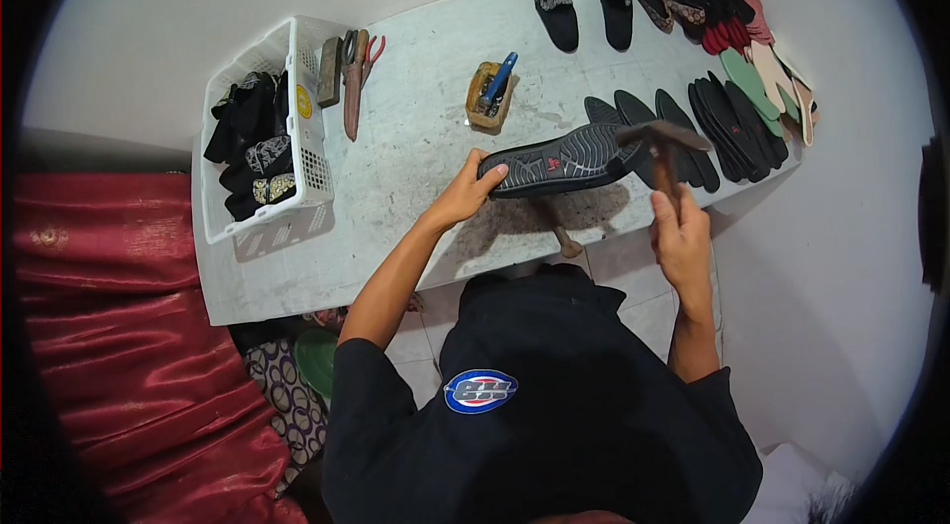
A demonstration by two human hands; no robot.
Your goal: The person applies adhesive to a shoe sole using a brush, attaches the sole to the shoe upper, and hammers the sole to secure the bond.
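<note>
My left hand (465,191) grips one end of a black shoe (559,164), thumb on its patterned sole, which faces up. The shoe is held over the near side of the table, pointing right. In my right hand (683,245) is a hammer (661,136), fingers closed round its handle. The hammer head overlaps the right end of the sole; whether they touch I cannot tell. Beneath the shoe, a rod with a knobbed end (568,244) sticks out toward me past the table edge; its other end is hidden.
A white table (416,108) carries a white plastic basket (313,148) of black shoe uppers, pliers (371,61), a sharpening block (330,72) and a small box (477,113) with a blue-handled tool. Two finished slip-ons (557,19) stand far back. Several black soles (727,133) lie right, beside a wall.
</note>
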